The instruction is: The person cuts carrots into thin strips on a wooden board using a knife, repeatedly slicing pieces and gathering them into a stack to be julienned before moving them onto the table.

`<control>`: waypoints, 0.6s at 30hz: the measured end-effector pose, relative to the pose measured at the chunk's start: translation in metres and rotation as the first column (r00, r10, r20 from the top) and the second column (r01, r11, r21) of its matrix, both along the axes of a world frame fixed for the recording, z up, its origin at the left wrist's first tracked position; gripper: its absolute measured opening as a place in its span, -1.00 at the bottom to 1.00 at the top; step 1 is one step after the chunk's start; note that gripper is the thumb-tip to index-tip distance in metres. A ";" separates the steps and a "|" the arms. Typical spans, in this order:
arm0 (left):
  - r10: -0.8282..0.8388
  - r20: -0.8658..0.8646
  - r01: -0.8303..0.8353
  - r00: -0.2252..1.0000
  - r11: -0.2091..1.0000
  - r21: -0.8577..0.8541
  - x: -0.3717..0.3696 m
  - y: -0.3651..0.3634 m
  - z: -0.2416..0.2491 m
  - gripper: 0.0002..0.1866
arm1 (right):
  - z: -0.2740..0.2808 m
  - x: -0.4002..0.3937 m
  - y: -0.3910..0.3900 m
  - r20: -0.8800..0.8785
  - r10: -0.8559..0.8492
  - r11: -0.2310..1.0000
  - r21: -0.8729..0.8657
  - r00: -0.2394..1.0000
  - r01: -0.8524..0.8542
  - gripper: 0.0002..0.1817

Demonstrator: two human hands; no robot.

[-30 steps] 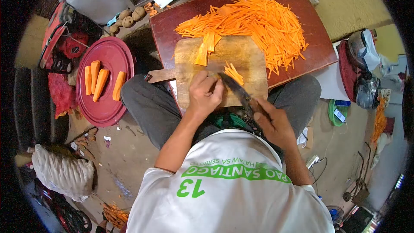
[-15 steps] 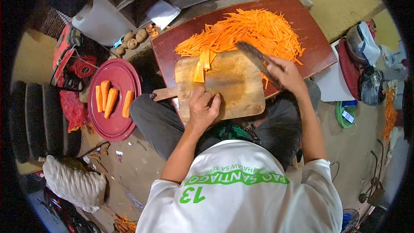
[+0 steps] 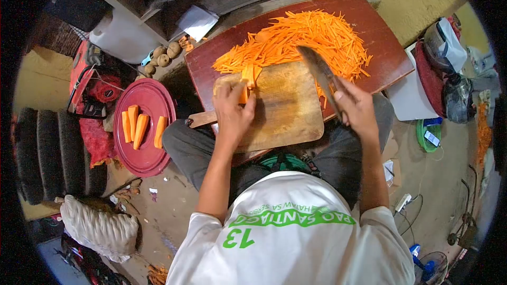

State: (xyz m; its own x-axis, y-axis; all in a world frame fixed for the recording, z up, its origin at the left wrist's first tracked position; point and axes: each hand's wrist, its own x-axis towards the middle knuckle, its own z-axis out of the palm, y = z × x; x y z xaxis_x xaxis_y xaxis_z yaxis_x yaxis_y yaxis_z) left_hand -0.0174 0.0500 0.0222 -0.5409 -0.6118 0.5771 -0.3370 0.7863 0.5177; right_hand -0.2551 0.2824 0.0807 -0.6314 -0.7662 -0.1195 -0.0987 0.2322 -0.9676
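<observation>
My left hand (image 3: 232, 110) is closed around carrot slices (image 3: 250, 74) at the left part of the wooden cutting board (image 3: 290, 113); its fingers partly cover them. In my right hand (image 3: 358, 106) is a knife (image 3: 317, 67), held by its handle over the board's right edge. The broad, dark blade slants up and left, away from the slices. Just beyond the board lies a large heap of carrot strips (image 3: 322, 37). The board's handle (image 3: 202, 119) points left.
The board rests on a dark red tabletop (image 3: 222, 47) across my lap. To the left, a red round lid or tray (image 3: 146, 167) bears several peeled carrots (image 3: 140, 131). Brown round items (image 3: 173, 49) lie behind. On the right sits a green basket (image 3: 422, 140).
My left hand has moved from the board's lower middle up and left onto the carrot slices. The knife stays in my right hand, its blade shifted slightly right and lower.
</observation>
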 end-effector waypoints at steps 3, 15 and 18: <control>0.042 0.095 -0.044 0.995 0.999 0.022 -0.004 -0.020 -0.004 -0.61 | -0.013 0.028 0.008 0.099 0.083 0.996 0.014 0.992 -0.084 -0.52; -0.050 0.014 0.040 0.999 0.919 0.391 -0.003 0.063 0.003 -0.62 | -0.005 0.070 0.009 -0.031 0.234 0.972 0.039 0.972 -0.233 -0.51; -0.127 0.039 0.094 0.991 0.879 0.467 0.003 0.071 0.008 -0.61 | -0.028 0.073 0.002 -0.147 0.256 0.964 -0.040 0.955 -0.265 -0.50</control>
State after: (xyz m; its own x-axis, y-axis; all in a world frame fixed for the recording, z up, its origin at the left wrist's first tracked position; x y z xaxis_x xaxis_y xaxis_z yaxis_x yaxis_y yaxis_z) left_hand -0.0148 0.1207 0.0304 -0.6480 -0.7341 0.2030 -0.3084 0.4966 0.8113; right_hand -0.1817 0.2842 0.0528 -0.4163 -0.9092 0.0053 -0.2834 0.1242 -0.9509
